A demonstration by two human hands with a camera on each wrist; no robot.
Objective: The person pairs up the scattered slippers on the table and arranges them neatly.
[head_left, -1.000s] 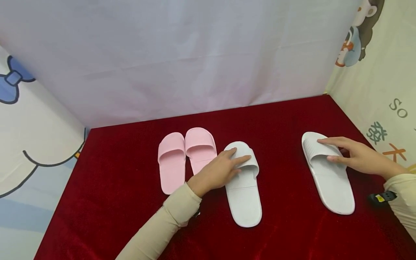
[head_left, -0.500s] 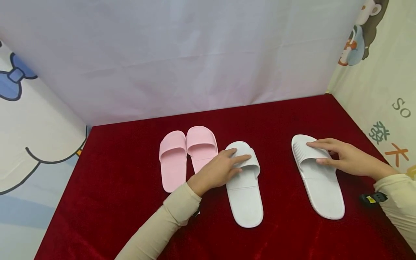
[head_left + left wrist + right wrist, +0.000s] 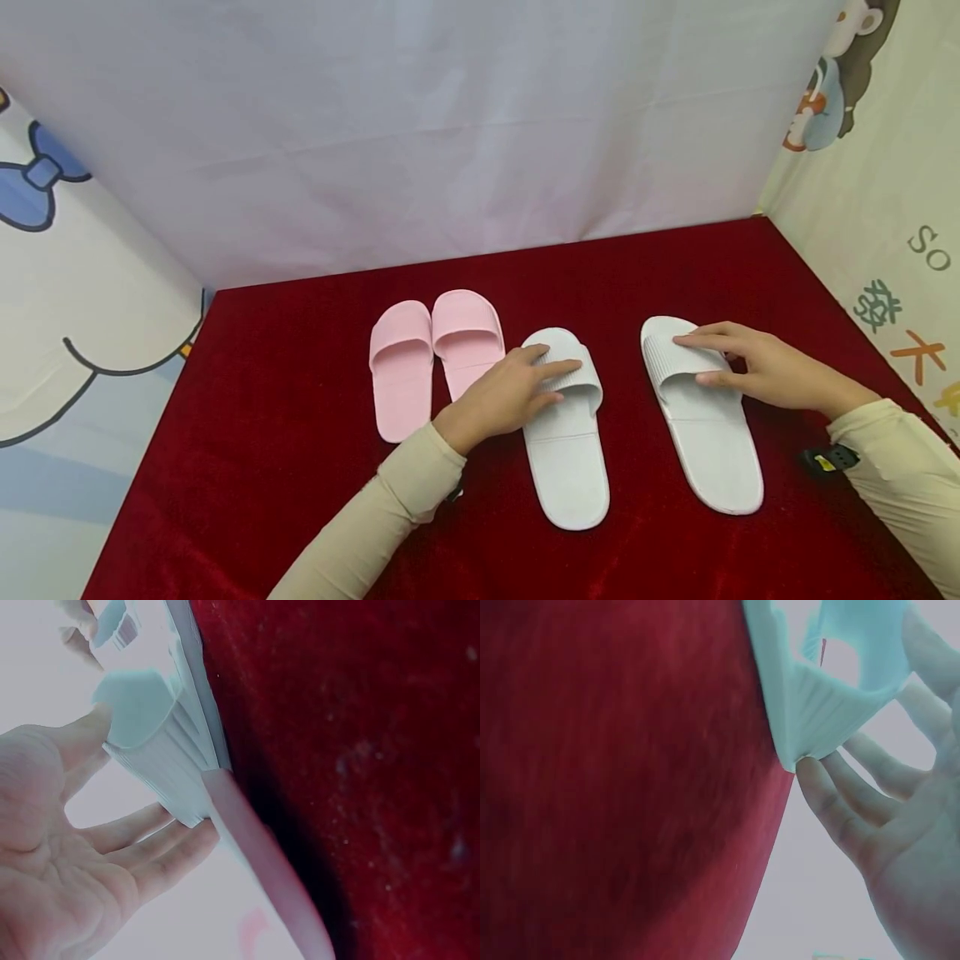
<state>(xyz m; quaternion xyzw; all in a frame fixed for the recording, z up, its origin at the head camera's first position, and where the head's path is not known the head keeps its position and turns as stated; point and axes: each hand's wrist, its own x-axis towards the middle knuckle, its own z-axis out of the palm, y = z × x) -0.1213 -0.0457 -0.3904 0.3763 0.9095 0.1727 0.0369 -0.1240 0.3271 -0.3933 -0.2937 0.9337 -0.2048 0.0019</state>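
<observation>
Lying flat at five o'clock from the middle of the head view, the first white slipper (image 3: 566, 479) is pointed toe-first toward twelve, and its ribbed strap (image 3: 590, 381) is touched by the left hand (image 3: 498, 392). The fingers of this hand are spread apart; in the left wrist view, its thumb is placed at the strap's rim and its other fingertips are set against the side.

At three o'clock from this slipper, with a strip of red cloth (image 3: 262, 433) between, the second white slipper (image 3: 712, 454) is angled toward eleven. Its strap is touched by the right hand (image 3: 772, 371), which is extended from four o'clock, its fingers likewise held apart.

At ten o'clock from the first white slipper, a pair is placed side by side: the outer pink slipper (image 3: 402, 396) and the inner pink slipper (image 3: 465, 333), whose heel is hidden by the left hand.

Both forearms are covered by sleeves (image 3: 360, 525). Toward twelve, a pale curtain (image 3: 450, 125) is hung; a blue bow (image 3: 43, 173) is printed between nine and ten, a cartoon figure (image 3: 825, 104) at two.
</observation>
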